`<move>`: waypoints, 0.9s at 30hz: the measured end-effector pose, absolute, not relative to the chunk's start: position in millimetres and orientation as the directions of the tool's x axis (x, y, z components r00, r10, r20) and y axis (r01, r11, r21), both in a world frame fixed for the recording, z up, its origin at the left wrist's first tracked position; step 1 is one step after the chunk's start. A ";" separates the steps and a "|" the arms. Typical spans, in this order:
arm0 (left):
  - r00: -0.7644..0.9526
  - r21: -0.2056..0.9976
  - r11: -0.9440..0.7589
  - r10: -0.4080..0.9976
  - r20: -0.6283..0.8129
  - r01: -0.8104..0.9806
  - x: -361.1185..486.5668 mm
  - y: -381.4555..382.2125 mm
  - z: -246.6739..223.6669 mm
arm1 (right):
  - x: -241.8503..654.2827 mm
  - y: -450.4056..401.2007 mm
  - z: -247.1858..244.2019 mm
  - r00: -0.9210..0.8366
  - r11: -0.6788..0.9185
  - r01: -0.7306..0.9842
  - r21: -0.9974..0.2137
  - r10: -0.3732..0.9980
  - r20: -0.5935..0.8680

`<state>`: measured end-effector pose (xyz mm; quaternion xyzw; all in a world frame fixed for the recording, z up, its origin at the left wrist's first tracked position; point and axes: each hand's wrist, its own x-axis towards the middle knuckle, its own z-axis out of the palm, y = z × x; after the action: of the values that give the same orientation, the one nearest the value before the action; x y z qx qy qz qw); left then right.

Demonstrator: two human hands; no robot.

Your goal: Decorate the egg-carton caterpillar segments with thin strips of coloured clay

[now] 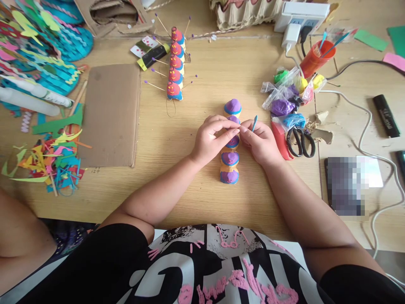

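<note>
A strip of egg-carton bumps (230, 158), coloured purple, blue and orange, lies lengthwise on the table under my hands. Faces show on some of its bumps. My left hand (209, 139) is over the strip's upper half, thumb and forefinger pinched together; anything between them is too small to make out. Its fingertips meet those of my right hand (261, 143), just right of the strip. A small blue plastic modelling tool (255, 122) sticks up from my right hand, whose fingers are curled around it. My hands partly cover the middle bumps.
A finished-looking red caterpillar strip (176, 63) with matchstick legs stands further back. Cardboard (109, 114) and paper scraps (57, 160) lie left. Rightward are bagged clay (283, 105), black-handled scissors (300, 142), an orange cup (317, 57), a power strip (302, 17) and cables.
</note>
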<state>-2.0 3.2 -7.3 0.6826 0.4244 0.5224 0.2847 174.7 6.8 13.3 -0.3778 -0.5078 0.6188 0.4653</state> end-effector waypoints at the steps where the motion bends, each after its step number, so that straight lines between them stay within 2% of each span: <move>1: 0.099 0.827 -0.480 0.875 0.473 0.292 -2.5 3.3 -7.3 | 174.7 7.0 13.0 -0.283 -0.051 -0.192 -0.980 0.959 0.005; 10: 0.120 0.770 -0.521 0.848 0.516 0.367 -6.2 4.3 -7.1 | 174.9 6.9 12.8 -0.290 -0.042 -0.200 -0.979 0.957 0.018; 27: 0.082 0.751 -0.509 0.846 0.527 0.422 -4.9 3.3 -6.9 | 175.7 7.5 11.6 -0.302 -0.021 -0.152 -0.988 0.953 0.026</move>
<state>-4.9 3.3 -6.9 0.7053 0.4494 0.5068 0.2091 175.7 7.5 11.6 -0.3769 -0.5312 0.6072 0.4551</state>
